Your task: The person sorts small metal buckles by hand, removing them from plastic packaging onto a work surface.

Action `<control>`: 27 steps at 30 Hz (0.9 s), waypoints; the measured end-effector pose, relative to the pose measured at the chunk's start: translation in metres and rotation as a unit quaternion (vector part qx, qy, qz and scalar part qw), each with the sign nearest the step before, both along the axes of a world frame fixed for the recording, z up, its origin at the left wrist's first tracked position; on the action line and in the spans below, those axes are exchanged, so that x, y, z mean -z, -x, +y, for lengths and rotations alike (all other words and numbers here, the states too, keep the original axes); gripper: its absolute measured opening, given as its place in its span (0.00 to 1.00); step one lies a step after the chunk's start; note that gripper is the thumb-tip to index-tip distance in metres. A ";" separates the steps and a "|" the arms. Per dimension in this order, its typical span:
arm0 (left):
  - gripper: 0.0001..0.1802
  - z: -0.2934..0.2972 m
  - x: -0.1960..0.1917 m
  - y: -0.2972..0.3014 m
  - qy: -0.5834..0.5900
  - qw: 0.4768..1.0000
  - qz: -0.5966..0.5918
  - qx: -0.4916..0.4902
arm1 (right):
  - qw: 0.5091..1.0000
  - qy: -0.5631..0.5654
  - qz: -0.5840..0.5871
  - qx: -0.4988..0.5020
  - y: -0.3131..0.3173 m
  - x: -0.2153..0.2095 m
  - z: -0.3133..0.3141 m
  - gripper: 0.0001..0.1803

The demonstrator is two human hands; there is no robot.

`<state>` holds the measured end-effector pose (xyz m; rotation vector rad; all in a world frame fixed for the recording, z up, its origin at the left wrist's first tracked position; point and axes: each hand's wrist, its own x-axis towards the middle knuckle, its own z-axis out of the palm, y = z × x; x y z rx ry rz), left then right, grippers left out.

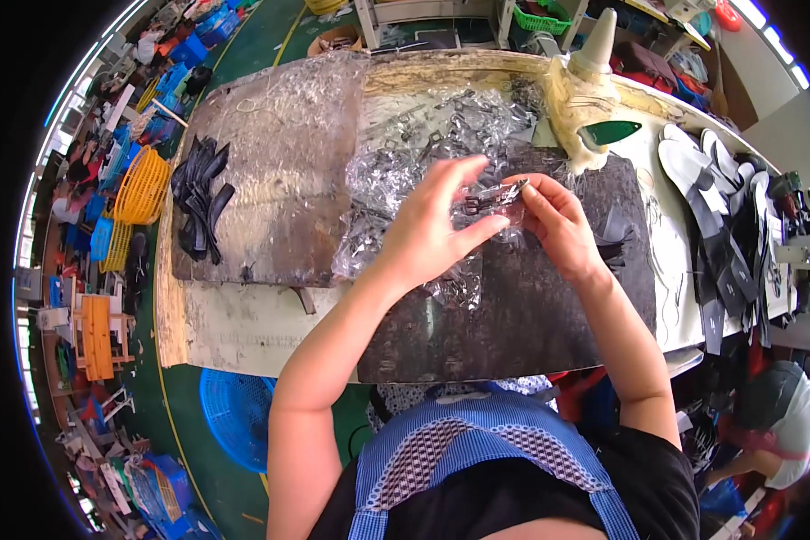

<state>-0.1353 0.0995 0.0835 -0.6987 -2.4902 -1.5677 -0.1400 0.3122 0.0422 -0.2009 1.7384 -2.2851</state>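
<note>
Fingers of both hands pinch one small metal buckle above the dark work mat. The left hand grasps its left end, the right hand its right end; its long axis runs left to right. Clear plastic wrappings lie behind it, black straps far left.
</note>
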 end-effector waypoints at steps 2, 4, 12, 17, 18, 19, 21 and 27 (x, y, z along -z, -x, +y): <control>0.18 0.006 0.019 0.015 -0.070 0.990 -0.113 0.043 | 0.998 0.059 -0.020 0.033 -0.005 -0.001 0.000 0.14; 0.10 0.015 0.027 0.016 -0.115 0.974 -0.183 0.062 | 0.995 0.053 -0.024 0.076 -0.015 -0.002 0.008 0.13; 0.06 0.033 0.048 -0.020 0.094 0.980 0.082 0.155 | 0.941 -0.251 0.223 0.032 -0.042 0.008 0.045 0.06; 0.03 0.038 0.059 -0.042 0.123 0.984 0.070 0.108 | 0.888 -0.353 0.293 0.029 -0.063 0.000 0.038 0.05; 0.06 0.037 0.059 -0.040 0.080 0.989 0.060 0.107 | 0.893 -0.329 0.300 0.067 -0.066 -0.001 0.038 0.05; 0.09 0.036 0.058 -0.038 0.037 0.993 0.049 0.105 | 0.894 -0.328 0.297 0.069 -0.065 0.000 0.039 0.05; 0.14 0.038 0.051 -0.035 -0.001 0.995 -0.036 0.095 | 0.943 -0.259 0.198 0.063 -0.058 0.001 0.042 0.06; 0.25 0.032 0.046 -0.020 -0.097 0.964 -0.210 0.128 | 0.908 -0.273 0.275 0.162 -0.055 -0.024 0.045 0.05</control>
